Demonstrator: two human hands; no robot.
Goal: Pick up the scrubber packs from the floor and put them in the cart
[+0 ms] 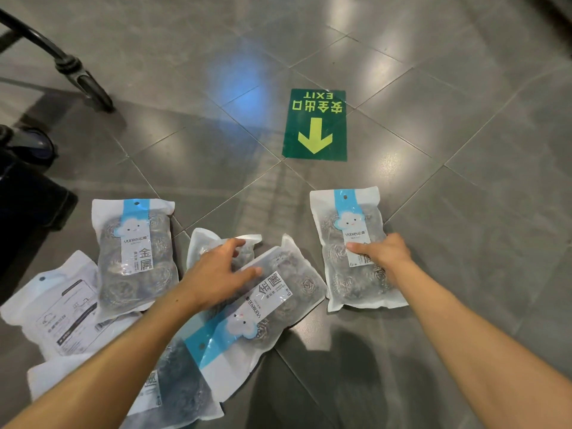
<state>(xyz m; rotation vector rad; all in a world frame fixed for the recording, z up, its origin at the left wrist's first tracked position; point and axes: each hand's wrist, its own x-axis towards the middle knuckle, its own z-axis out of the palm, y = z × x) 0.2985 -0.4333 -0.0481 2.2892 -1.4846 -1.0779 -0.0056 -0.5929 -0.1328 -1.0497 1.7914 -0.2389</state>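
Note:
Several scrubber packs lie on the grey tiled floor, clear bags of steel wool with a blue strip and a cloud label. My right hand [382, 252] grips the right edge of the rightmost pack [343, 224], thumb on its label. My left hand [216, 270] hovers with spread fingers over a tilted middle pack [278, 298] and a half-hidden pack [210, 239] behind it. Another pack [136, 258] lies upright at the left. One pack [55, 311] lies face down further left. One more pack [173, 394] lies under my left forearm.
The cart's black frame and a wheel [93, 88] stand at the upper left, with a second wheel [34, 144] below it. A green EXIT floor sticker [315, 125] with a yellow arrow lies beyond the packs. Something dark [28, 212] fills the left edge.

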